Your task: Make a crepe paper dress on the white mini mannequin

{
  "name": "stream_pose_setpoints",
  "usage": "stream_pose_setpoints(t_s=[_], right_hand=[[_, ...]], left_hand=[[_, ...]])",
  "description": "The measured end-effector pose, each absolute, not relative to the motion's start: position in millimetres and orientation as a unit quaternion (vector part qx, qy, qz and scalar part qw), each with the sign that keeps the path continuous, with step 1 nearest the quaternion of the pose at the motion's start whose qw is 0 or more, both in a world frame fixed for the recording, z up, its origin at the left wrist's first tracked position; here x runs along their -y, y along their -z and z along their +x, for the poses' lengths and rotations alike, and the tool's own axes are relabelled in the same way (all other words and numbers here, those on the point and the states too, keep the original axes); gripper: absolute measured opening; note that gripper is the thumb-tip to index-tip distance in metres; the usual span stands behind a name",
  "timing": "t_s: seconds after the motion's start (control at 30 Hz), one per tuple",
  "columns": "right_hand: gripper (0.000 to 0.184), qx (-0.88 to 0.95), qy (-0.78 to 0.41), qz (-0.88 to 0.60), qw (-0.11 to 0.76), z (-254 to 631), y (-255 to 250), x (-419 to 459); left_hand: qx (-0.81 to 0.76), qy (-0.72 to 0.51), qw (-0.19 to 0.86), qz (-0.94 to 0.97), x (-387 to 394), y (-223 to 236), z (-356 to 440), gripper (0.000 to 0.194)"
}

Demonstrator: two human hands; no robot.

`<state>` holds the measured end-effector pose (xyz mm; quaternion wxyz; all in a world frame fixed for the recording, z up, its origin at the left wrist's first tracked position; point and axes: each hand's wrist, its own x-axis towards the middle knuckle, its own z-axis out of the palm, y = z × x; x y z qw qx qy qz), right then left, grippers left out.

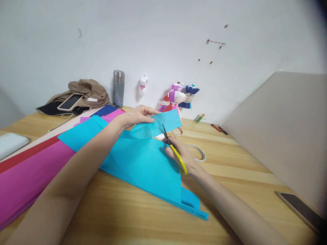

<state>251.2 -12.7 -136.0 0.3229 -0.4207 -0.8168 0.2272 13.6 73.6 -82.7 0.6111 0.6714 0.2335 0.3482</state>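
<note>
My left hand [139, 116] pinches a strip of light blue crepe paper [167, 120] between thumb and fingers, holding it up off the table. In my right hand [180, 151] is a pair of scissors [176, 153] with yellow handles and dark blades. The blades point up and to the left, at the lower edge of the strip. Whether they touch the paper I cannot tell. Beneath both hands, a large sheet of blue crepe paper [143, 166] spreads over the table, its lower right corner folded.
Pink and red paper [41, 163] lies at the left beside a white device [12, 144]. Behind stand a grey flask [119, 89] and brown cloth [89, 90]. Small paper-dressed figures [176, 93] are near the wall. A tape roll [200, 153] and a phone [298, 207] lie right.
</note>
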Motion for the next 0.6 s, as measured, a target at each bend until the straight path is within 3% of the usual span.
stream_pose_setpoints(t_s=[0.6], right_hand=[[0.037,0.795,-0.236,-0.439,0.347,246.7,131.3,16.5]], left_hand=[[-0.240,-0.346,0.616,0.666,-74.8,84.5,14.3,0.054]])
